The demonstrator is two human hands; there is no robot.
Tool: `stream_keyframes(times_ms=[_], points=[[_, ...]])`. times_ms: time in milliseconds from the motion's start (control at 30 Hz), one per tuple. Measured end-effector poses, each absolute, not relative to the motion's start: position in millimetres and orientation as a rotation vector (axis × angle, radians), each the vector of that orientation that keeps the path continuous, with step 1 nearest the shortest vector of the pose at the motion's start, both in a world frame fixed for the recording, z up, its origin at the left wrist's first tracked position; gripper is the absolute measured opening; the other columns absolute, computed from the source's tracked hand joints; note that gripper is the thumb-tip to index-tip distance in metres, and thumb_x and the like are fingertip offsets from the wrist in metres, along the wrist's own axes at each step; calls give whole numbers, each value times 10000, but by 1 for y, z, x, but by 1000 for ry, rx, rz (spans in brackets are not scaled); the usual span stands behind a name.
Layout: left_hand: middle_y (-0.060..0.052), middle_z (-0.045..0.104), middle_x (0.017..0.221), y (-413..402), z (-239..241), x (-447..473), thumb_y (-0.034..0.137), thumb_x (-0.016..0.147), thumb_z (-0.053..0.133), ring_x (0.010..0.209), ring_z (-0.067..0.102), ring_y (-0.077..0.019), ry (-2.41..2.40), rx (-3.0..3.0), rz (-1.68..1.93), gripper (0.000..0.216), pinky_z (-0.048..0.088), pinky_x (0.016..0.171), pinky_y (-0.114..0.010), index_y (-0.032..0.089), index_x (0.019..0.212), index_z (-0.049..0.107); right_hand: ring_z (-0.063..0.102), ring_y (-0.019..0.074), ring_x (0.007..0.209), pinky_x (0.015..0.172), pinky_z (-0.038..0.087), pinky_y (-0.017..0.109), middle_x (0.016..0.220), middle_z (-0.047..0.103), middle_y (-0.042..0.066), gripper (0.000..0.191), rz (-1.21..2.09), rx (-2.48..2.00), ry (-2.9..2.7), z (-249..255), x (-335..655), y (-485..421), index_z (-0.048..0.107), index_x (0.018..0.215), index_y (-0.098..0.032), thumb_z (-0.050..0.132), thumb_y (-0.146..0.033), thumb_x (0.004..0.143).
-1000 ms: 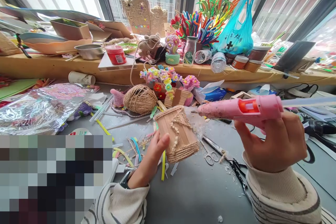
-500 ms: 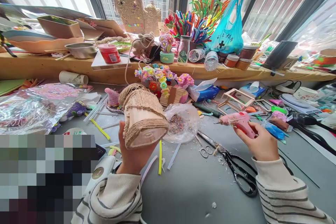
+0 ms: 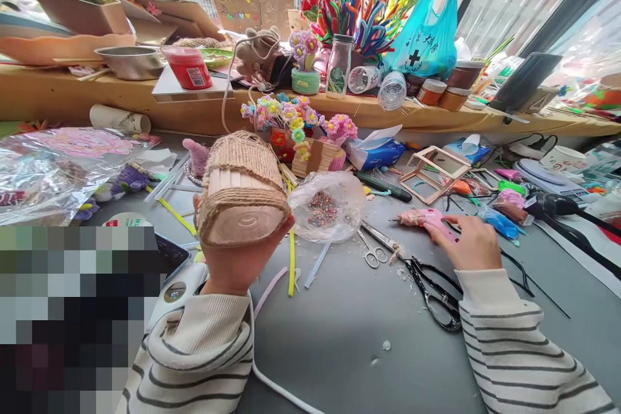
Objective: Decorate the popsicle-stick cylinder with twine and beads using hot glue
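My left hand [image 3: 237, 265] is closed around a container [image 3: 247, 171], tilted with its clear round base toward me. Pale wooden sticks line its side, and bands of jute twine wrap it. On the right, my right hand [image 3: 473, 242] has its fingers around the rear of a pink glue gun [image 3: 429, 218], which lies low at the table, nozzle pointing left. Part of the grip is hidden by my fingers. Between the hands sit a clear plastic bag of small beads [image 3: 326, 207], small scissors [image 3: 373, 252] and large black-handled scissors [image 3: 436, 301].
Glue sticks [image 3: 317, 265] and yellow strips [image 3: 292, 265] lie on the grey table [image 3: 339, 349]. Behind are pipe-cleaner flowers [image 3: 291, 119], a tissue pack [image 3: 376, 150] and a wooden frame [image 3: 433, 171]. A ledge [image 3: 184, 110] carries jars, a metal bowl [image 3: 130, 63] and a blue bag [image 3: 422, 39].
The glue gun has come down to the table with my right hand. My left hand has turned the twine-wrapped container more upright and shifted it left. The view has tilted down.
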State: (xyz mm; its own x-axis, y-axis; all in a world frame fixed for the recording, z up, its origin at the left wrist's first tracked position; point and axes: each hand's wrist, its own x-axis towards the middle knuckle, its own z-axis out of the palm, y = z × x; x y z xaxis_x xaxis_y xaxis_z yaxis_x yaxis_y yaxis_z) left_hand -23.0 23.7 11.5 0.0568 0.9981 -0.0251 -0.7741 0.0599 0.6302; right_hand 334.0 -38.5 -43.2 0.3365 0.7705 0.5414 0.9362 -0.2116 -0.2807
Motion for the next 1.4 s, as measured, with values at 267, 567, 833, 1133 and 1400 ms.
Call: stream_keyframes(times_ms=[267,567,833,1133,1400], points=[[-43,691,951,18,17,-18,618,735,495,871,578,-253,482,506,1378,440,538,647,-364,277,981,624,584,151,703,687,473,308,730,652,26,113,-237,-1390,-1948,-27,236,-60,650,775,-222,545,-229,818],[-48,698,910,19,19,-15,650,722,485,796,587,-229,485,507,1346,504,547,660,-362,242,972,642,580,150,694,650,491,292,722,637,26,77,-204,-1293,-1932,-20,225,-58,634,794,-206,587,-145,785],[-36,682,935,17,20,-14,628,767,453,809,596,-221,491,532,1339,455,543,678,-347,262,967,637,578,158,710,677,475,317,743,643,28,48,-318,-1381,-1798,-23,237,-50,616,787,-201,577,-176,797],[-38,694,946,18,19,-15,604,784,445,852,603,-235,486,559,1353,470,557,677,-365,253,1028,640,527,170,757,681,419,306,771,645,38,104,-380,-1437,-2003,-39,220,-40,662,811,-194,565,-163,793],[-49,698,904,19,21,-12,606,727,516,808,592,-245,532,520,1376,472,555,631,-375,221,962,654,496,170,774,670,345,304,795,654,27,65,-532,-1475,-2095,-40,210,-30,663,766,-193,612,-155,756]])
